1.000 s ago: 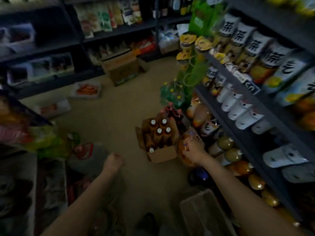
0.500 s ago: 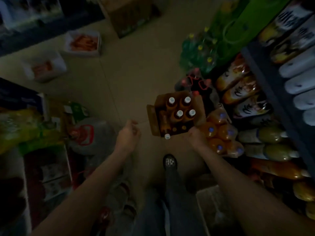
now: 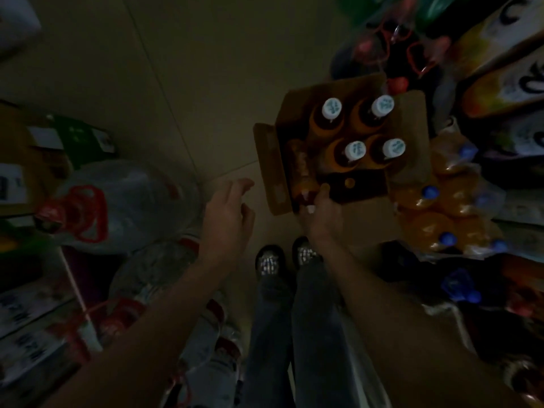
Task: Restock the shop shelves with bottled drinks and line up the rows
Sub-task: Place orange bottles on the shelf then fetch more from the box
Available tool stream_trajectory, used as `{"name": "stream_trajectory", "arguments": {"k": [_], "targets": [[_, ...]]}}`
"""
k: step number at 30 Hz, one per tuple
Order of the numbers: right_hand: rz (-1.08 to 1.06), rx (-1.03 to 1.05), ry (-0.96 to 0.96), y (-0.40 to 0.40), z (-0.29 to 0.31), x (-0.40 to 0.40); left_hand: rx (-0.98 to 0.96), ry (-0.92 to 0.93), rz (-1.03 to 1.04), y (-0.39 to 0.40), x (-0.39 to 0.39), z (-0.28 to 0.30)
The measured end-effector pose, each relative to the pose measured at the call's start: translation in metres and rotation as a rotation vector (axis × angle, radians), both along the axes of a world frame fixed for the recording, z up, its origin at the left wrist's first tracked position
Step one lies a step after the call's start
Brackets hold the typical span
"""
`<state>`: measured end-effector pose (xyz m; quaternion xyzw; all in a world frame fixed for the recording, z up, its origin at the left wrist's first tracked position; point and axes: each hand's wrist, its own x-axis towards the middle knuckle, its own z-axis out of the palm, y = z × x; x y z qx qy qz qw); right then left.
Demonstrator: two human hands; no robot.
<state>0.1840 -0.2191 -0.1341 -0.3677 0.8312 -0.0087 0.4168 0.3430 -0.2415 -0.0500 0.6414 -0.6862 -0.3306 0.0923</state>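
Four white-capped bottles (image 3: pixel 357 129) stand in the box (image 3: pixel 269 169); right hand (image 3: pixel 322 214) grips a fifth lying bottle (image 3: pixel 303 172), left hand (image 3: pixel 228 214) fingers apart.

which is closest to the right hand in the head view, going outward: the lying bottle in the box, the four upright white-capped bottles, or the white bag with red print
1. lying bottle: at the left side of the cardboard box, right at the right hand, which reaches its cap end.
2. upright white-capped bottles: farther back in the box.
3. white bag with red print: far across the floor, beyond the left hand.
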Motion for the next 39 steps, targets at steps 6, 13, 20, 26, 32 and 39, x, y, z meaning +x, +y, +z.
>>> {"name": "stream_trajectory", "arguments": {"k": [6, 13, 20, 26, 32, 39], "targets": [[0.099, -0.128, 0.022, -0.048, 0.092, -0.024, 0.193, -0.02, -0.13, -0.011, -0.027, 0.02], [0.481, -0.403, -0.16, -0.07, 0.22, -0.047, 0.646, 0.364, 0.123, -0.02, -0.076, 0.022], [0.016, -0.467, -0.45, -0.089, 0.158, -0.076, 0.514, 0.411, 0.337, -0.006, -0.068, 0.029], [0.771, -0.096, 0.206, -0.074, 0.06, -0.08, 0.371, 0.402, 0.551, -0.001, -0.039, 0.033], [0.768, -0.139, 0.19, -0.046, 0.077, -0.071, 0.317, 0.386, 0.51, -0.001, -0.032, 0.06], [0.181, -0.338, -0.052, 0.016, 0.203, -0.121, 0.302, 0.337, 0.273, 0.022, -0.056, 0.15]]}}
